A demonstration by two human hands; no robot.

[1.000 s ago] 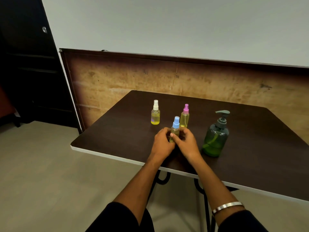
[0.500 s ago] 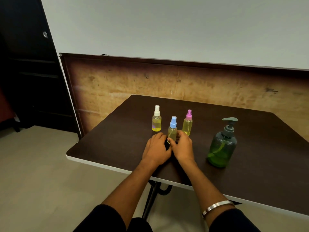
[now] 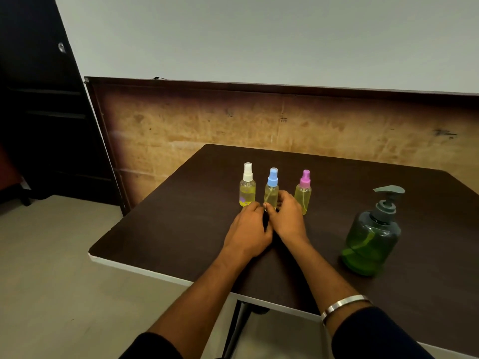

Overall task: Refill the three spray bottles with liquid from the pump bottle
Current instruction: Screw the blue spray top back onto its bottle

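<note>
Fingers of both hands curl round the base of the blue-capped spray bottle (image 3: 271,193); left hand (image 3: 248,230) and right hand (image 3: 286,218) touch, forearms converging over the table (image 3: 181,229).

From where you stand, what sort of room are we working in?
Probably a plain indoor room, not a kitchen: a dark folding table against a bare grey wall, a worn wooden board and a dark door.

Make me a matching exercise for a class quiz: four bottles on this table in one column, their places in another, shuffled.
Things:
1. white-cap bottle
2. blue-cap bottle
3. pink-cap bottle
4. pump bottle

Places:
A. far right, nearest the table edge
B. between both hands
C. left end of the row
D. right end of the row

Pairs: 1-C, 2-B, 3-D, 4-A
</note>
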